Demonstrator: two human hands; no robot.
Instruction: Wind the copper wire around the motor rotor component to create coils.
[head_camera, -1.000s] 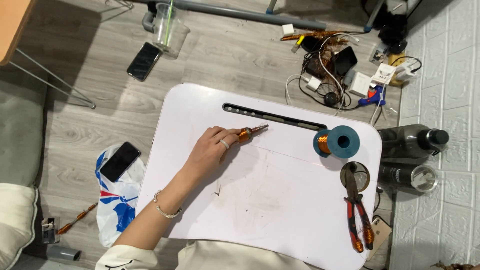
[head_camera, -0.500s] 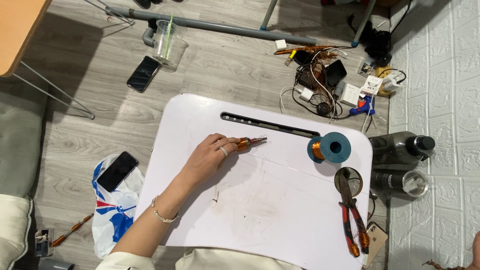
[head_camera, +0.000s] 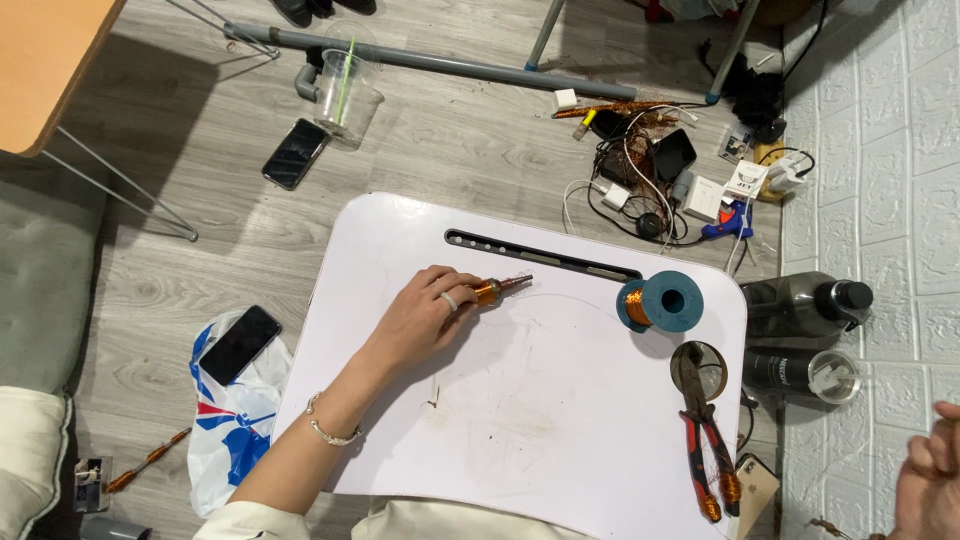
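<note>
Left hand (head_camera: 425, 318) grips a small copper-wound coil on a rod (head_camera: 495, 290) mid-frame on the white surface (head_camera: 560, 420); best kept pressed flat. Right hand (head_camera: 930, 480), lower right, looks loosely curled around nothing.

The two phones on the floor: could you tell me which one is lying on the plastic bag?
The phone left of the white table, resting on the blue and white bag. The other phone lies on bare floor beside the plastic cup.
</note>
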